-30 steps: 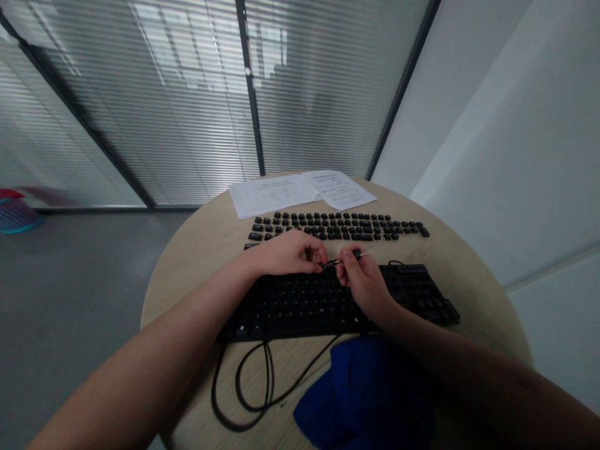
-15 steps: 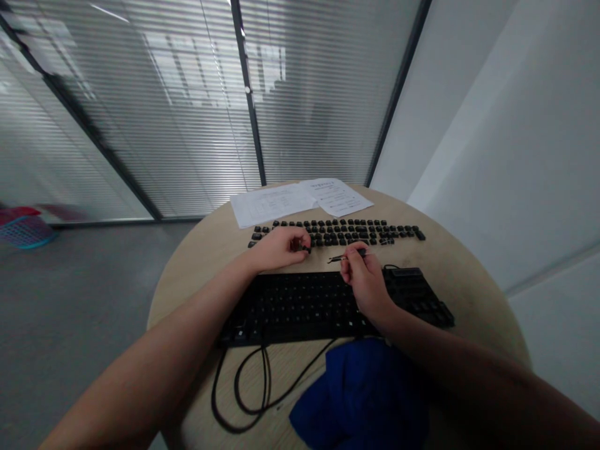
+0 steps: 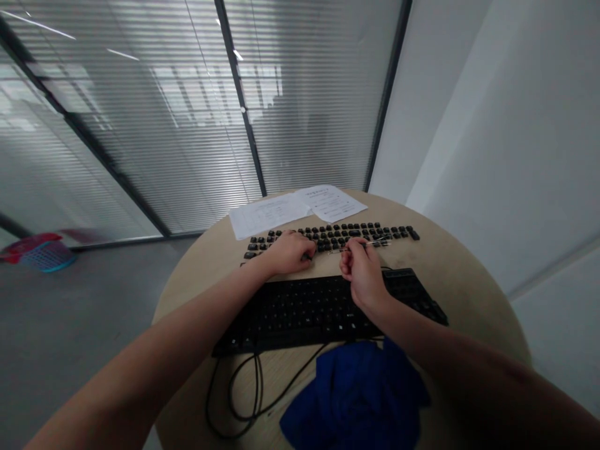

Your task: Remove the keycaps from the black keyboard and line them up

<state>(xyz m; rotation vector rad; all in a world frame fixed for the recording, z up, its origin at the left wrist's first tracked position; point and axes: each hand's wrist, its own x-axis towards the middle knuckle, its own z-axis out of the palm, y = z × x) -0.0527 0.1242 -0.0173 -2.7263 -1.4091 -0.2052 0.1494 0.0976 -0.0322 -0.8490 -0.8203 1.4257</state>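
Left hand [image 3: 289, 252] pinches a dark piece, probably a keycap [image 3: 307, 257], beyond the keyboard [image 3: 300, 312], right by rows of loose keycaps [image 3: 352, 234] running along its length. Right hand [image 3: 363, 269], over its far edge, grips a slim tool [image 3: 376, 241], roughly parallel, one tip toward the left hand.

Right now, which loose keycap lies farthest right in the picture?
The slanted end keycap, at the far right of the loose rows. It looks longer than its immediate neighbours, and the other loose keycaps all lie left of it.
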